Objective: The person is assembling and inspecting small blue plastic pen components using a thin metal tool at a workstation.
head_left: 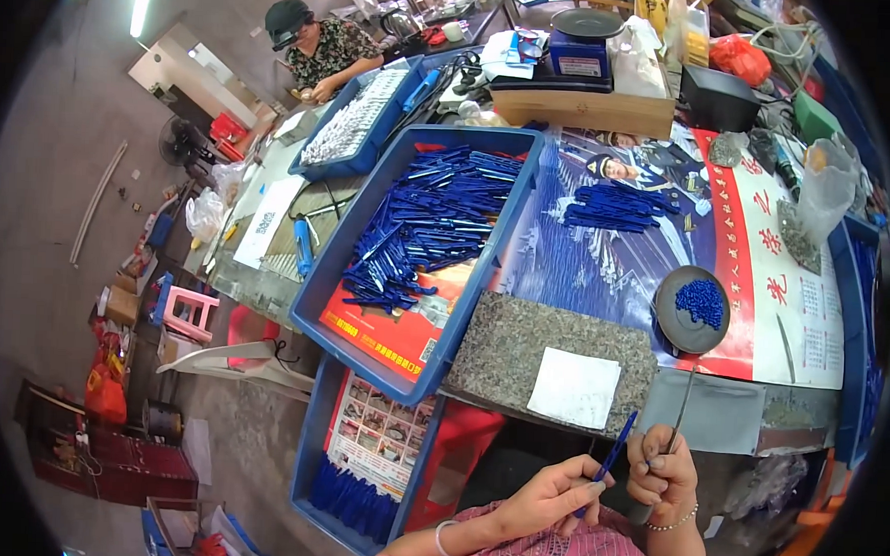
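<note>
To the right of the big blue tray (479,279) we see a poster (553,267) with large red characters on a pale strip and white ones down a red band; inside the tray, a red sheet (365,324) bears yellow lettering and a square code. The speckled stone slab (502,339) meets the tray's near right side, with white paper (573,388) on it; farther right of the tray, a dark dish (670,333) holds blue beads (699,302). Left of the tray we see the worn grey bench (258,291), then concrete floor (58,265) and a black fan (183,141); beyond it sits a co-worker (335,54). Our hands are before the bench's front edge, lower right of the tray, with a small gap between them: our left hand's (560,498) grip pinches a blue stick (615,448), slanting upward, and our right hand's (662,467) grip is closed round a thin tool (687,404), its tip pointing toward the dish.
</note>
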Demonstrator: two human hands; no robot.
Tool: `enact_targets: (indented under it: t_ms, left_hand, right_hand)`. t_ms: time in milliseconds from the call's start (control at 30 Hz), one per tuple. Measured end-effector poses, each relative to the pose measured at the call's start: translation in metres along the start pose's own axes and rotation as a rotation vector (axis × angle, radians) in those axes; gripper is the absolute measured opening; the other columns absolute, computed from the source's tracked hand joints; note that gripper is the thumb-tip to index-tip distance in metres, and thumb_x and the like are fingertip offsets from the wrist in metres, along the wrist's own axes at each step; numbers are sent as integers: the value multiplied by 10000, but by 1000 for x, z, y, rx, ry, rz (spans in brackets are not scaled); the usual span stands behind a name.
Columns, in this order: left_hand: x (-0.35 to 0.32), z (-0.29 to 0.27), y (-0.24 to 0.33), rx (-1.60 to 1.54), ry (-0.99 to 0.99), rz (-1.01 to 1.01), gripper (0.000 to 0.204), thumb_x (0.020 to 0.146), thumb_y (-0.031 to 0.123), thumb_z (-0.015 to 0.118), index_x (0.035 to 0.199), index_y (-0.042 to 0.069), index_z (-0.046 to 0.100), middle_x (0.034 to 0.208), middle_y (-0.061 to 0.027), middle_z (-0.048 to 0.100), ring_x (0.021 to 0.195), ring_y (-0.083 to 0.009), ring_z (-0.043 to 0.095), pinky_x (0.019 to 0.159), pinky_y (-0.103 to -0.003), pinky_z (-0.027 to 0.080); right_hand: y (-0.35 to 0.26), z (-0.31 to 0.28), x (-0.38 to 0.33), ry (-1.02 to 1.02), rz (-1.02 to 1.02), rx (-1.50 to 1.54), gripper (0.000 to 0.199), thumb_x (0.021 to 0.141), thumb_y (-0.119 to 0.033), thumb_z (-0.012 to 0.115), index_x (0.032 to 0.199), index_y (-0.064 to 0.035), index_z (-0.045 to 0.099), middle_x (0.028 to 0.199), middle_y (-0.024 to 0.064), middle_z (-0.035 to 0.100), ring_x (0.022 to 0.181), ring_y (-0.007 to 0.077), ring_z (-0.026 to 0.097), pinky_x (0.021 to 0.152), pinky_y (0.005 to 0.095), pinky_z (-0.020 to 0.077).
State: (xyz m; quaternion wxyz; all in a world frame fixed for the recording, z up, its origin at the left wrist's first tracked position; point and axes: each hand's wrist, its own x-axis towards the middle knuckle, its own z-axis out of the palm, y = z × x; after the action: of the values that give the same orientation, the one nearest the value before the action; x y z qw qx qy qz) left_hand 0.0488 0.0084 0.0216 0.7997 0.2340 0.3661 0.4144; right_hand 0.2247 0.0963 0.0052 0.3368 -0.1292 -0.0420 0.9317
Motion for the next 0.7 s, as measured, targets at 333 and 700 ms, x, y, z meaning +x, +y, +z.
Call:
enact_targets:
  t_ms: [333,700]
  left_hand:
    - [3,12,-4,59,4,-4,223,946,180,417,1100,22,447,703,-63,570,449,-60,472,432,-159,375]
    - [4,14,-6,63,-2,-23,226,946,160,415,1106,4,452,729,-81,586,484,-71,491,470,-171,402]
  right_hand:
    - [-2,-4,-13,-22,-2,54,60,752,49,540,802,67,512,748,187,492,367,66,318,324,218,312]
    - [-1,-5,-17,-55,31,95,63,754,45,530,809,71,512,759,188,492,365,51,294,316,201,260]
